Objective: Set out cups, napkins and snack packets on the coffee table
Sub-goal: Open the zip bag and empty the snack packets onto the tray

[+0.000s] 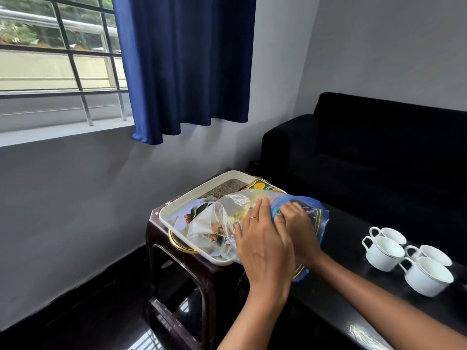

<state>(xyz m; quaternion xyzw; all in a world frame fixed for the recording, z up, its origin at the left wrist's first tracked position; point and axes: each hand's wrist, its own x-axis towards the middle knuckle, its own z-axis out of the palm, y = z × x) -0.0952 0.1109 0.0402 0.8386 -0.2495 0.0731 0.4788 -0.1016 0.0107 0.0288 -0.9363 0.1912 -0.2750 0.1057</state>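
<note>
Dark stool (pixel 177 251), white tray (pixel 177 200), clear blue-topped snack bag (pixel 227 213), both hands on it

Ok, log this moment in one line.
left hand and right hand: on zip bag | tray | four cups on table

Daylight from the window (pixel 58 59) on my left, dim room, glossy floor (pixel 151 339) glare, wide-angle bending, cups (pixel 409 261) slightly blurred.
</note>
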